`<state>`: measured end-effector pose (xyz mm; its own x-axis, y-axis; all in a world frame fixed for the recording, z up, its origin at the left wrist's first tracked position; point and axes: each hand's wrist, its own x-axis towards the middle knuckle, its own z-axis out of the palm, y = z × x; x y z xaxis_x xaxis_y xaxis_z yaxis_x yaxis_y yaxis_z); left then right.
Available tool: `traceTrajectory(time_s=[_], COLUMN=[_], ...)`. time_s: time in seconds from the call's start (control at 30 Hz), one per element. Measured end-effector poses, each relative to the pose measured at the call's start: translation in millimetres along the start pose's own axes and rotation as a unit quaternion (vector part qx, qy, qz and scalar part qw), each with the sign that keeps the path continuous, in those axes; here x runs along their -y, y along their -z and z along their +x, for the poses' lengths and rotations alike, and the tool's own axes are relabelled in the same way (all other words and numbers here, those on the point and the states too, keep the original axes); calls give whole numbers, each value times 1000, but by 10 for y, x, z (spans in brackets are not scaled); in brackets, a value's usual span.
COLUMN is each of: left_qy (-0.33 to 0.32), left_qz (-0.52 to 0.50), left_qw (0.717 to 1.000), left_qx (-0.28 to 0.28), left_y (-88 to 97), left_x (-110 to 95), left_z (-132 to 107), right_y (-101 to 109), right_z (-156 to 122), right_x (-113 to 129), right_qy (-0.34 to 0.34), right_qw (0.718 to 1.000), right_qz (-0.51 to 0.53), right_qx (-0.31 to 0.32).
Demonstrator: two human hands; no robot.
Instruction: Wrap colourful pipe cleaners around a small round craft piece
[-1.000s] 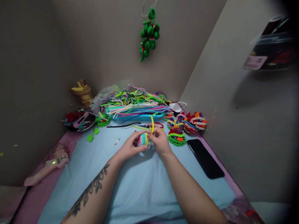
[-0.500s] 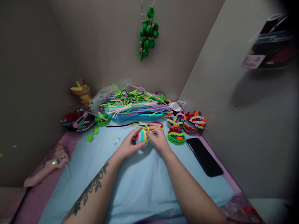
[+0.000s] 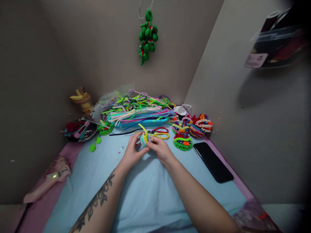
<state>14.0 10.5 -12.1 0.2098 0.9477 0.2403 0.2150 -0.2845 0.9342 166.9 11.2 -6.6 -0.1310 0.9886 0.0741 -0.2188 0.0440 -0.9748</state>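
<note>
Between my hands, above the blue cloth, is a small striped piece of coiled pipe cleaners (image 3: 143,141) in teal, white and yellow. A yellow pipe cleaner (image 3: 142,127) sticks up from it. My left hand (image 3: 133,147) is curled round its left side, thumb along the bottom. My right hand (image 3: 159,148) pinches its right edge between thumb and fingers. Just behind the right hand lie scissors (image 3: 164,135) with red and yellow handles. A black pipe cleaner (image 3: 121,134) lies behind the left hand.
A blue tray (image 3: 145,123) heaped with pipe cleaners stands at the back. Finished pipe-cleaner faces (image 3: 182,142) and a phone (image 3: 213,162) lie right. On the left are a pink glue gun (image 3: 48,183), a round dish (image 3: 91,133) and green pompoms (image 3: 92,148).
The striped piece has turned in my hands, and its yellow strand now points up. My right hand has moved down and left, uncovering the scissors. The view has shifted slightly.
</note>
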Motion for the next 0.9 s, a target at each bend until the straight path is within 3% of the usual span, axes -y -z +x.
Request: traceTrajectory(time_s=[0.13, 0.27, 0.43, 0.67, 0.9], left_qy=[9, 16, 43, 118, 168], left_qz=[7, 23, -75, -233, -276], left_qw=[999, 995, 992, 958, 939], left_qx=[-46, -98, -97, -115, -119], left_y=[41, 76, 63, 16, 20], left_x=[-32, -61, -104, -88, -31], left_z=[19, 30, 26, 51, 81], right_y=[36, 7, -32, -26, -53], right_z=[2, -20, -22, 5, -17], right_x=[-5, -47, -98, -99, 10], right_qy=[107, 121, 118, 115, 164], right_qw=[976, 951, 953, 961, 954], right_qz=[-186, -283, -279, -252, -248], right_qx=[-45, -17, -15, -12, 29])
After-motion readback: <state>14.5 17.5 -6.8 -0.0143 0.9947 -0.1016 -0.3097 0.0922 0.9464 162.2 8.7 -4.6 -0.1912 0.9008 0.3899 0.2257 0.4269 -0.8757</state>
